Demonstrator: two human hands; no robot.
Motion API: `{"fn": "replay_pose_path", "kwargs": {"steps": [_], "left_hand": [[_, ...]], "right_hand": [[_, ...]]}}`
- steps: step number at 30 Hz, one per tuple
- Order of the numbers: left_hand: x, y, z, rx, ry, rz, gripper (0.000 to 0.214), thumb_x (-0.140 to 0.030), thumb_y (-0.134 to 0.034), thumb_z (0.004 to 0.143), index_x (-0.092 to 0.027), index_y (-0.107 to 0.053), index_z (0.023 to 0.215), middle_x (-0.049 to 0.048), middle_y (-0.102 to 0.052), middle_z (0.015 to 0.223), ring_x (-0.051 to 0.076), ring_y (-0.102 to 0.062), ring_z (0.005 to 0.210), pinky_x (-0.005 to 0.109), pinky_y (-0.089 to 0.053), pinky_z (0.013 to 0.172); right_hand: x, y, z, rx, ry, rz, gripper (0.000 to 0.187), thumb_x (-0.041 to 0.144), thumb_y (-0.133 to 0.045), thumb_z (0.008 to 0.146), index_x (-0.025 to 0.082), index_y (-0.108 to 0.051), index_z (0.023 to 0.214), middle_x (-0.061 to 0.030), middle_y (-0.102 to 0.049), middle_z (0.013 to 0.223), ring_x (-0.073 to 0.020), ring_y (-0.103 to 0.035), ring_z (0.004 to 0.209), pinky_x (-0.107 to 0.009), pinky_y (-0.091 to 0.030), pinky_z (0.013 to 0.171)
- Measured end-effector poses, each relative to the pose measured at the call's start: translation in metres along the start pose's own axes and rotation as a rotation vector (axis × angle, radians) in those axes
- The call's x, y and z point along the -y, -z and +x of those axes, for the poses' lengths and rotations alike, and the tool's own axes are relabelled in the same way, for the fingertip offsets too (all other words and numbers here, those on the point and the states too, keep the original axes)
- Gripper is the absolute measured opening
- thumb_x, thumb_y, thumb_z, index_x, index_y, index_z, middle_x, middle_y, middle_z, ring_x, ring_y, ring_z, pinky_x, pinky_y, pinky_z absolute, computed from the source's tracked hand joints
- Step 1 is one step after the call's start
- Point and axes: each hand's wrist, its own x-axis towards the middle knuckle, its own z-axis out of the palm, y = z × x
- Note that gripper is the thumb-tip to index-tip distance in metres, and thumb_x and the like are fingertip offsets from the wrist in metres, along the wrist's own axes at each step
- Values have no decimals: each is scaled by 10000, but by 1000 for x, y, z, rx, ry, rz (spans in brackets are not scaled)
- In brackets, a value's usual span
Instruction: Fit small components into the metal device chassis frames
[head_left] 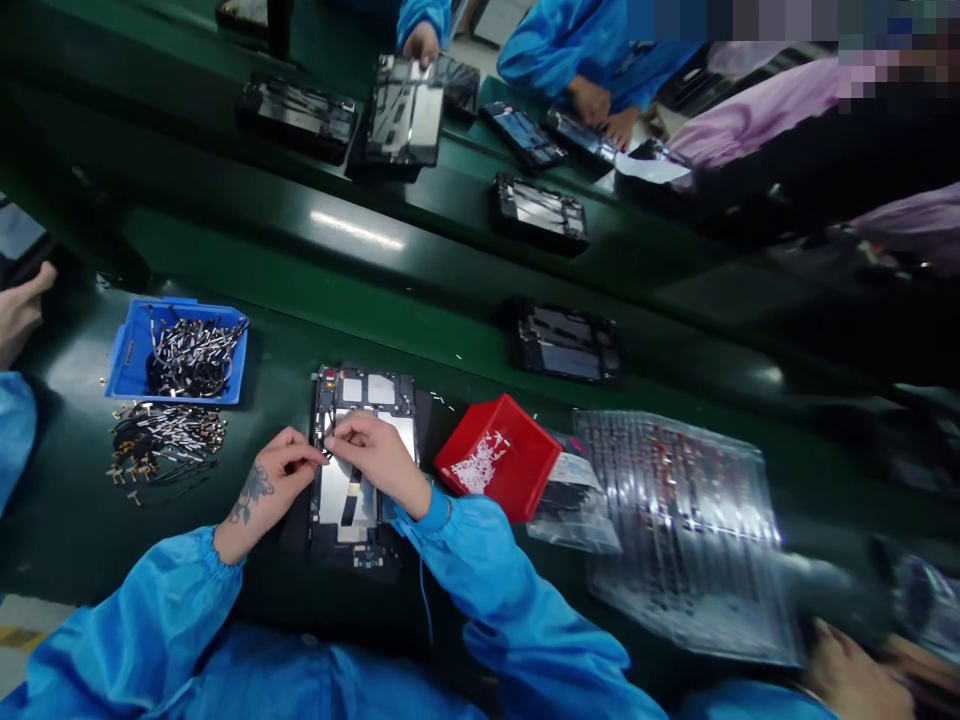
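- Right hand point(379, 462): bent over the tablet-like device point(367, 515), thumb and forefinger drawn together above its left edge; whether a part lies between the tips is too small to tell.
- Left hand point(279, 482): at the same edge, fingertips almost meeting the right hand's; its grip, too, cannot be told.
- Tablet-like device: beneath both hands, lying on the table point(64, 520) with its inner parts exposed; a dark ribbon point(350, 503) crosses its pale plate just below the right hand.
- Step in hand, as judged: fine two-handed fitting or seating of a small part along that edge. The next move calls for steady fingertips and light pressure.
- Obstruction: the right hand covers part of the device.
- Loose cables point(166, 438): heaped left of the left hand, tangled, so single ones may snag.
- Blue bin point(126, 362): just beyond that heap, filled with similar cables.
- Red bin point(529, 450): right of the right hand, tilted, close to the sleeve, holding white pieces point(484, 466).
- Clear bag point(574, 505) and stacked clear trays point(682, 540): farther right, in that order.
- Black unit point(566, 342): beyond the red bin, ahead of the hands.
- Co-worker's hand point(421, 45): far ahead, holding another device point(405, 115).
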Motion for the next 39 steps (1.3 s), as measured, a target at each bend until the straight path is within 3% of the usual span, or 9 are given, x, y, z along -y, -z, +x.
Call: {"fn": "replay_pose_path", "kwargs": {"steps": [6, 11, 16, 39], "left_hand": [[3, 5, 1, 94, -46, 36, 295, -149, -502, 812, -237, -748, 949, 22, -498, 823, 153, -527, 789, 248, -418, 647], [-1, 7, 1, 138, -72, 107, 353, -118, -474, 827, -258, -736, 1017, 17, -464, 829, 147, -513, 786, 246, -420, 657], [3, 7, 0, 157, -123, 158, 382, -104, -458, 845, -273, -711, 1075, 14, -452, 842, 142, -515, 802, 249, -438, 697], [6, 5, 0, 141, -159, 202, 363, -100, -474, 855, -265, -710, 1075, 13, -447, 840, 135, -519, 790, 249, -457, 694]], "right_hand": [[1, 6, -3, -40, -65, -27, 108, 278, -633, 793, 194, -657, 730, 20, -603, 648, -106, -491, 538, -233, -373, 545], [5, 11, -3, -109, 68, -219, 123, 235, -625, 826, 204, -673, 718, 6, -610, 707, -120, -526, 630, -238, -383, 611], [2, 10, 1, -124, 93, -221, 79, 203, -667, 798, 198, -659, 719, 14, -598, 712, -106, -512, 591, -229, -390, 582], [-1, 7, 3, -133, 94, -304, 83, 210, -675, 813, 207, -613, 758, 17, -584, 791, -120, -532, 655, -237, -391, 595]]}}
